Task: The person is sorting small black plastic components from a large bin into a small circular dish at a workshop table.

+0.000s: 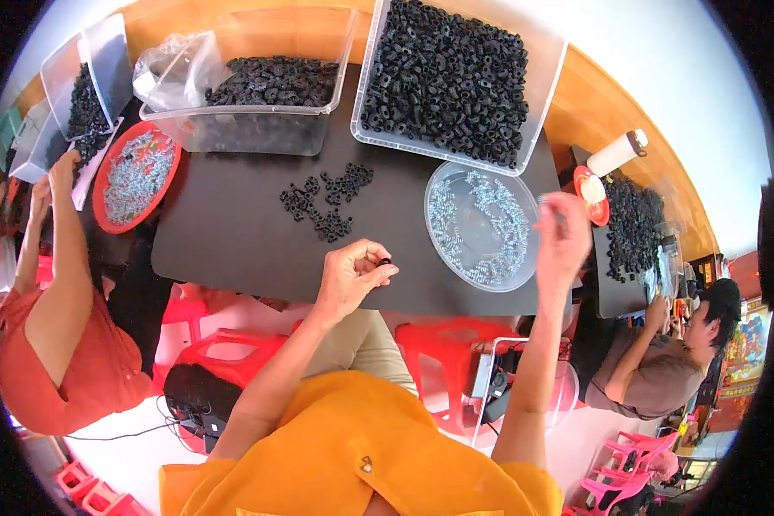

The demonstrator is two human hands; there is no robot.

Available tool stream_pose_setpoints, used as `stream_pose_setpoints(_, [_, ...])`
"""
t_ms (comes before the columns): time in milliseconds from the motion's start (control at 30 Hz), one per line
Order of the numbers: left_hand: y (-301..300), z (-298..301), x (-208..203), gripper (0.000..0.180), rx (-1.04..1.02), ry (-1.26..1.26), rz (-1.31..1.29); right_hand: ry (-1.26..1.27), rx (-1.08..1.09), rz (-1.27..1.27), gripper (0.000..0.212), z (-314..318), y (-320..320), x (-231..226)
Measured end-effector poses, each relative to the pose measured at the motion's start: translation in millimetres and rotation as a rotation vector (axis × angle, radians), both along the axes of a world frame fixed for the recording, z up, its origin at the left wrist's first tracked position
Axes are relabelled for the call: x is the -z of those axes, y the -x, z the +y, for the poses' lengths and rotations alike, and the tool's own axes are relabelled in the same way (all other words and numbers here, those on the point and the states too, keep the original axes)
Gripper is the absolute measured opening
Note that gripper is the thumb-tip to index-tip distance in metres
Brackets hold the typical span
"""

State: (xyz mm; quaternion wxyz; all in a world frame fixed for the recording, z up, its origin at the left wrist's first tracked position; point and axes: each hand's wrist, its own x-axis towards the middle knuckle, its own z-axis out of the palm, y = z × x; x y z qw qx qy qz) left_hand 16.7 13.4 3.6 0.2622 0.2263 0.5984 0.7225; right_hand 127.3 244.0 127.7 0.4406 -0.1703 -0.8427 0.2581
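Note:
Near the table's front edge, my left hand (354,277) pinches a small black plastic part (384,261) between thumb and fingertips. My right hand (563,236) is raised at the right rim of a round clear tray (436,245). Motion smears its fingers, which look bent; whether anything is between them I cannot make out. Many small, shiny, pale pieces (509,219), too small to name surely, lie spread in that tray. Beyond my left hand, small loose piles of black parts (331,225) rest on the dark table (232,228).
A large clear bin (552,95) full of black parts stands at the back, beside another clear bin (258,136) holding black pieces and a plastic bag (176,69). A red tray (100,196) is at left. Co-workers sit left (69,361) and right (649,370); red stools (443,344) are below.

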Motion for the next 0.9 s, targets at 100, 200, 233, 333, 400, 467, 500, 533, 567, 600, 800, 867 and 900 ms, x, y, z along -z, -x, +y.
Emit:
stream_pose_setpoints(100, [0,1,1,0.014,-0.025,-0.027,-0.004,-0.093,0.093,0.131,0.011,-9,-5,-4])
stream_pose_setpoints(200, [0,3,0,0.015,-0.018,-0.027,0.014,-0.266,0.069,-0.373,0.016,1,-12,43])
stream_pose_setpoints(233, [0,3,3,0.015,-0.011,-0.016,0.031,-0.099,0.065,-0.475,0.016,1,-15,61])
stream_pose_setpoints(333, [3,3,2,0.015,-0.003,0.0,0.044,0.031,0.108,-0.534,0.015,-4,-20,72])
stream_pose_setpoints(400, [1,1,4,0.014,0.007,0.013,0.04,0.046,0.133,-0.385,0.013,0,-24,71])
stream_pose_setpoints(467, [1,1,4,0.013,-0.005,-0.029,0.022,0.016,0.145,-0.369,0.014,6,-26,75])
stream_pose_setpoints(500, [1,1,4,0.013,-0.002,-0.029,0.022,0.028,0.155,-0.393,0.015,8,-26,76])
stream_pose_setpoints(533, [1,0,4,0.013,0.008,-0.012,0.03,0.042,0.164,-0.417,0.015,9,-27,78])
stream_pose_setpoints(567, [1,0,4,0.012,0.017,0.006,0.038,0.044,0.167,-0.418,0.015,11,-27,81])
stream_pose_setpoints(600, [0,1,4,0.012,0.02,0.007,0.037,0.029,0.16,-0.434,0.015,13,-27,84])
stream_pose_setpoints(800, [0,2,5,0.013,0.006,-0.05,-0.019,-0.001,0.164,-0.51,0.015,19,-4,94])
stream_pose_setpoints(867, [0,4,8,0.014,0.0,-0.076,-0.015,-0.049,0.142,-0.548,0.013,23,1,99])
stream_pose_setpoints(900, [1,5,7,0.014,-0.001,-0.073,-0.017,-0.046,0.14,-0.551,0.013,24,1,99])
